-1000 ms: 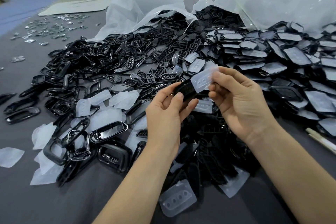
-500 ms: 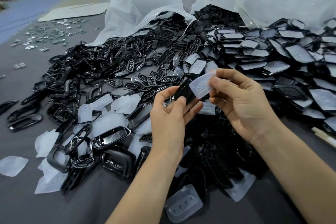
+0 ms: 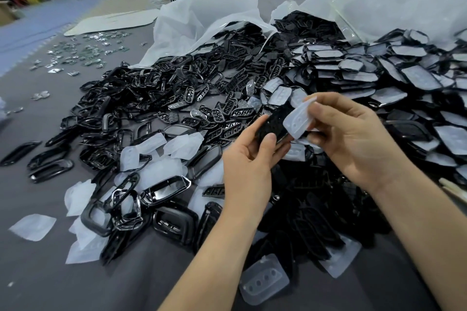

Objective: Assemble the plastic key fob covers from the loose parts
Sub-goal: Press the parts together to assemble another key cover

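My left hand (image 3: 249, 159) grips a black key fob shell (image 3: 271, 125) between thumb and fingers, above the middle of the pile. My right hand (image 3: 350, 139) pinches a translucent white button pad (image 3: 298, 120) and holds it against the shell's right end. The pad overlaps the shell and hides part of it. Loose black frames (image 3: 164, 190) and more white pads (image 3: 182, 145) lie on the grey table (image 3: 45, 272) to the left of my hands.
A big heap of black parts (image 3: 177, 88) spills from white plastic bags (image 3: 202, 23) at the back. Stacked covers with pads (image 3: 379, 76) fill the right side. Small shiny metal pieces (image 3: 83, 50) lie scattered far left. One white pad (image 3: 264, 281) lies near the front edge.
Both hands have stayed together over the pile, drifting slightly lower in view. The right hand has turned the white pad a little against the black shell.
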{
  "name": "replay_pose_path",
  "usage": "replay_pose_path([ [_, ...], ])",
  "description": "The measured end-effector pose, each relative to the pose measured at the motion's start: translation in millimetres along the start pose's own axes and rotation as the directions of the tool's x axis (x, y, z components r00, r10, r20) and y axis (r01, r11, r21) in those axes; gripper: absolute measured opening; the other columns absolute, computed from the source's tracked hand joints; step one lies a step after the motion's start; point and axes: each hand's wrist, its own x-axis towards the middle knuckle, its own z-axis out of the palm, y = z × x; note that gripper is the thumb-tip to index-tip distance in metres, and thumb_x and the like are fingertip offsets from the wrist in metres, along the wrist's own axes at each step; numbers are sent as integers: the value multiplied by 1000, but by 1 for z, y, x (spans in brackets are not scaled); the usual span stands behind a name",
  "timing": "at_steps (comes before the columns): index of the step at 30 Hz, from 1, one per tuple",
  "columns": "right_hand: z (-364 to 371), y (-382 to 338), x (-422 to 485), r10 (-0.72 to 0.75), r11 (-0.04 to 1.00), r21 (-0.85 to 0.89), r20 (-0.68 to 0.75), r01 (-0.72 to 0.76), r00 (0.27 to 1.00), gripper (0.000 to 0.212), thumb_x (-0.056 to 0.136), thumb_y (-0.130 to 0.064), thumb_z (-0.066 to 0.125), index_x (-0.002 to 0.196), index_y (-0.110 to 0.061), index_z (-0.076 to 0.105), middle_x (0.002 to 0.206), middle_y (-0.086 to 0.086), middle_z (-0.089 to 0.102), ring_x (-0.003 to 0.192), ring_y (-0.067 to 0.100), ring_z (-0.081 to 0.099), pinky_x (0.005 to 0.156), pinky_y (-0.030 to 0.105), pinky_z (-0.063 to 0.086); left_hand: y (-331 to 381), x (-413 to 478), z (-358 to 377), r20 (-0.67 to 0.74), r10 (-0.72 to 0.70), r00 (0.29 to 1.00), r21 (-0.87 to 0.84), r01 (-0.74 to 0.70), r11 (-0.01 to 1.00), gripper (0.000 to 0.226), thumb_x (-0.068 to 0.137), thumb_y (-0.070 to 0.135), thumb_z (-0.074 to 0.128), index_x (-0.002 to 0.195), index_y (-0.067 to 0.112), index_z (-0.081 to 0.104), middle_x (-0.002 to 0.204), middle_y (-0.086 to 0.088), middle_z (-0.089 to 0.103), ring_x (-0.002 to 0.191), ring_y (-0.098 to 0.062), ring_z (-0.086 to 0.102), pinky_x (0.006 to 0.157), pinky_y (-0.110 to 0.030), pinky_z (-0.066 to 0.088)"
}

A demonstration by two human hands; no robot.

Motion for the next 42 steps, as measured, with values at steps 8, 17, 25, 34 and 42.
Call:
replay_pose_path([
  [8,25,26,-11,-288,892,-374,-36,254,957,23,81,2,69,76,-21,68,66,-9,65,55,-1,52,51,8,37,0,-1,-2,-15,98,995,179,-94,979,20,91,9,63,108,17,70,99,-4,75,97,-20,69,90,-41,54],
  [17,34,41,-20,-503,720,-595,-95,357,859,13,84,-16,60,82,-28,58,82,-7,62,73,10,56,64,22,47,-2,-3,1,-6,185,983,265,-176,948,17,91,18,63,105,21,71,92,5,75,88,-6,70,76,-18,52],
  [25,35,42,-16,-499,760,-552,-156,344,852,21,87,-10,63,83,-31,59,87,5,61,73,15,57,69,28,47,2,-7,4,34,193,981,222,-196,955,22,90,7,63,101,25,70,90,6,76,86,-5,70,72,-13,52],
  [34,34,38,-16,-386,871,-421,-268,253,883,15,85,-11,68,78,-23,64,82,8,61,67,13,52,62,20,45,4,-8,7,66,178,982,183,-188,965,17,88,25,62,102,26,71,92,2,76,88,-8,71,74,-16,53],
  [42,33,32,-14,-282,930,-317,-290,186,915,18,82,-4,69,74,-19,63,63,-9,57,55,2,48,53,15,43,2,-7,4,71,157,985,176,-167,970,20,83,27,63,102,25,71,90,0,76,86,-10,71,74,-16,53],
])
